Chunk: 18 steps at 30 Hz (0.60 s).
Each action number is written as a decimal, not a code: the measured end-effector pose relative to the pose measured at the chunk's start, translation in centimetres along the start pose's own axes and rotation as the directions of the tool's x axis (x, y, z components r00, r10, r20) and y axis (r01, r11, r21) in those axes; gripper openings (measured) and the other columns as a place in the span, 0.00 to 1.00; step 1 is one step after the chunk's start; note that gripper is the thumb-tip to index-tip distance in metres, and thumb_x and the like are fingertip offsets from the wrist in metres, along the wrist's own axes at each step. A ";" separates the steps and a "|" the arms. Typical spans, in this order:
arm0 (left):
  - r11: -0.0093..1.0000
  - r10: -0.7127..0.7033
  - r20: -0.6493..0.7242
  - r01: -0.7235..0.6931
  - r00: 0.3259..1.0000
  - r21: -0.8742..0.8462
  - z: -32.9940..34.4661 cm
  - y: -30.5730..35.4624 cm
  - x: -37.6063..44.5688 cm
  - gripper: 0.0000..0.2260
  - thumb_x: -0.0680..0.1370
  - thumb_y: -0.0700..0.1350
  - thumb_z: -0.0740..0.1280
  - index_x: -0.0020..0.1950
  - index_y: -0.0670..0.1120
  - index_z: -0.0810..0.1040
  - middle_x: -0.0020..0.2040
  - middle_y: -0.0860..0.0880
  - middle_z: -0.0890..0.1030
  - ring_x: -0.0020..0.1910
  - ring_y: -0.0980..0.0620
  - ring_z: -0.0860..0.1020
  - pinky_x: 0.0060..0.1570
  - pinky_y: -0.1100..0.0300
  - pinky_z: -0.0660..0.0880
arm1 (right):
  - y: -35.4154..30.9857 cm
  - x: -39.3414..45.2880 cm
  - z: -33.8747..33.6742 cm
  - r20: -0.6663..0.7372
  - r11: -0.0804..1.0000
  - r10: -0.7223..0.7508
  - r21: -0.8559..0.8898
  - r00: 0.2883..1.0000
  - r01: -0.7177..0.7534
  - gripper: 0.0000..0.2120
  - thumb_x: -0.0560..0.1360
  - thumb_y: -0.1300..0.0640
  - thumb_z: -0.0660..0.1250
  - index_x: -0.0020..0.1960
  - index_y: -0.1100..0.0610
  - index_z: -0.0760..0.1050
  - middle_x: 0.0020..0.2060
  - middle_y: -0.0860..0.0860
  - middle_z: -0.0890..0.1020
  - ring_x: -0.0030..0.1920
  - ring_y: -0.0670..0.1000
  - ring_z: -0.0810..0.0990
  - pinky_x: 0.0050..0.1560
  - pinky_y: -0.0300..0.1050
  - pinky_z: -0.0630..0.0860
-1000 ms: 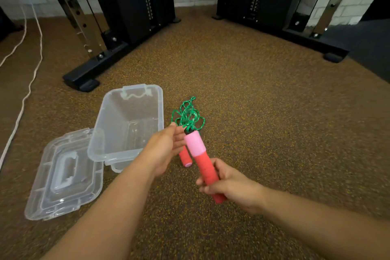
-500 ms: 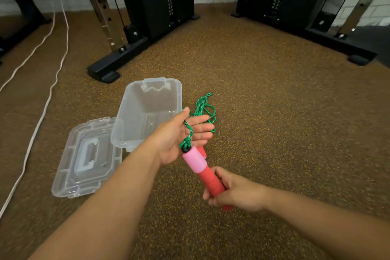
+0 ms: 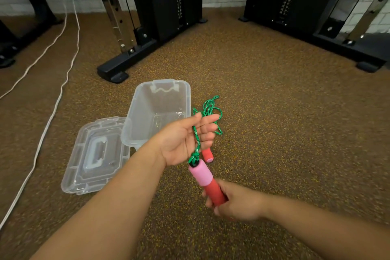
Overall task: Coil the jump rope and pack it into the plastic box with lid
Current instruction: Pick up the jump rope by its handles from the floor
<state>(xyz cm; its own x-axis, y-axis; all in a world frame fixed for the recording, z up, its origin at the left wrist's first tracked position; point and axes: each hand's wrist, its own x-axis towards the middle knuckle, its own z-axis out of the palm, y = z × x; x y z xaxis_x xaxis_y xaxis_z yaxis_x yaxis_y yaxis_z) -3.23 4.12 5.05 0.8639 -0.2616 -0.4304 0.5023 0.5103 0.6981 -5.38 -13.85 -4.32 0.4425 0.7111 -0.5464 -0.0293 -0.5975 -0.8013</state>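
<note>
The jump rope has a green cord (image 3: 209,110) and red-and-pink foam handles. My right hand (image 3: 238,202) grips the red end of one handle (image 3: 202,175), pink end pointing up. My left hand (image 3: 185,139) is palm up with fingers spread; the green cord runs across its palm and loops bunch behind the fingers. The second handle (image 3: 207,155) hangs below my left hand. The clear plastic box (image 3: 145,112) stands open on the floor, just left of my left hand. Its clear lid (image 3: 95,154) lies flat beside it to the left.
Speckled brown rubber floor all around. Black gym machine frames stand behind: one base foot (image 3: 118,69) near the box's far side, another (image 3: 367,63) at the right. Two white cables (image 3: 63,82) run along the floor on the left.
My left hand has opened from a pinch on the cord bundle to a flat palm with the cord across it. The right hand drew its handle down. The camera view shifted left.
</note>
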 end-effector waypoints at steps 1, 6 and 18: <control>1.000 -0.015 0.014 0.015 1.000 -0.001 0.0 0.1 -0.2 0.15 0.81 0.46 0.54 0.57 0.42 0.78 0.31 0.51 0.79 0.26 0.57 0.75 0.27 0.65 0.75 | -0.3 0.0 -0.4 -0.016 0.997 0.011 -0.079 1.000 -0.012 0.22 0.72 0.65 0.69 0.61 0.51 0.67 0.48 0.48 0.78 0.46 0.43 0.76 0.49 0.38 0.75; 0.979 -0.099 0.094 0.080 0.991 0.190 0.0 0.5 -1.9 0.15 0.79 0.48 0.56 0.58 0.43 0.78 0.27 0.53 0.69 0.22 0.58 0.65 0.24 0.66 0.63 | -1.9 -0.3 -5.2 -0.358 0.996 -0.066 -0.073 0.931 0.043 0.35 0.70 0.67 0.69 0.72 0.51 0.59 0.66 0.53 0.69 0.68 0.53 0.69 0.64 0.43 0.70; 0.973 -0.047 0.115 0.020 0.992 0.230 0.1 1.1 -4.1 0.18 0.76 0.52 0.57 0.51 0.44 0.82 0.27 0.52 0.74 0.24 0.55 0.72 0.26 0.64 0.70 | -7.4 3.0 -3.9 -0.374 0.850 -0.526 -0.192 0.764 0.491 0.09 0.74 0.54 0.61 0.45 0.40 0.75 0.39 0.42 0.77 0.42 0.42 0.76 0.45 0.40 0.72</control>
<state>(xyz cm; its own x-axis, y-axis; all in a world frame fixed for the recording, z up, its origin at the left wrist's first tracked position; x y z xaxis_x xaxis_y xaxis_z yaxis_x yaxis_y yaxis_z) -6.18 5.68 7.63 0.8377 -0.3776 -0.3945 0.5144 0.3032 0.8021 -0.37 -8.76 0.95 0.6889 0.7186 0.0954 0.3642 -0.2293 -0.9026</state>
